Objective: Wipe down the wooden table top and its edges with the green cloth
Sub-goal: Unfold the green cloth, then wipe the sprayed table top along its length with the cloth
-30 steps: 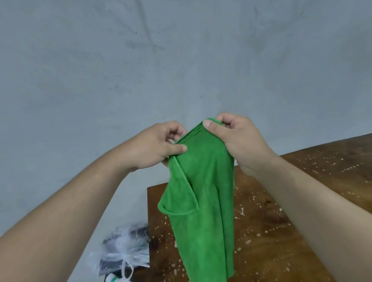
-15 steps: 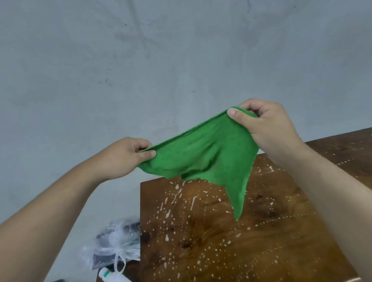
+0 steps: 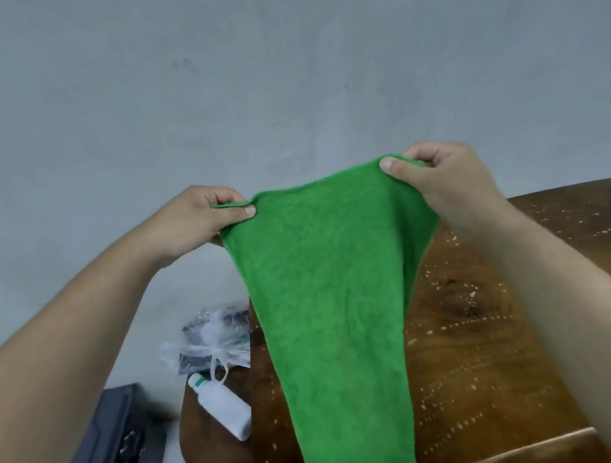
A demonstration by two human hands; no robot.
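You hold the green cloth (image 3: 330, 302) up in the air in front of you, stretched between both hands and hanging down over the wooden desk (image 3: 485, 345). Your left hand (image 3: 195, 221) pinches the cloth's upper left corner, thumb pressed against the fingers (image 3: 249, 210) with the fabric clamped between them. Your right hand (image 3: 445, 181) grips the upper right corner the same way, thumb on top and fingers curled behind the edge. The cloth narrows toward its lower end, which runs out of view at the bottom. The desk top is dark and speckled with pale droplets. To its left, on a lower round wooden stool (image 3: 203, 444), a white plastic bottle (image 3: 222, 405) lies on its side beside a crumpled clear plastic bag (image 3: 210, 339). A grey wall (image 3: 285, 70) fills the background.
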